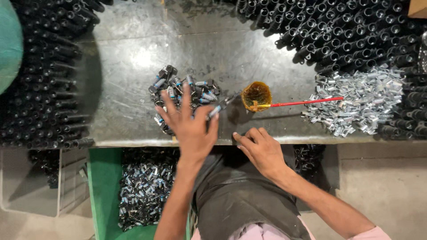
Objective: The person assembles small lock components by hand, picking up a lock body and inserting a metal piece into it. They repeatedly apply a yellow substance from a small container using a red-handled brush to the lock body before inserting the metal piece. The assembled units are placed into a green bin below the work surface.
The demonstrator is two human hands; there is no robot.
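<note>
Left hand (189, 126) spread wide over small black parts (184, 91) at frame centre, partly hiding them; right hand (260, 149) loosely curled, empty, on worktop (133, 66) edge.

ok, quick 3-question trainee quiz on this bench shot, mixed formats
1. True or false: the left hand lies spread over the small pile of black-and-blue parts.
2. Where does the red-handled stick end? A) in the amber dish B) in the green bin C) in the right hand
3. What lies heaped to the right of the dish?

Key: 1 true; 2 A; 3 the heap of shiny metal pieces.
</note>
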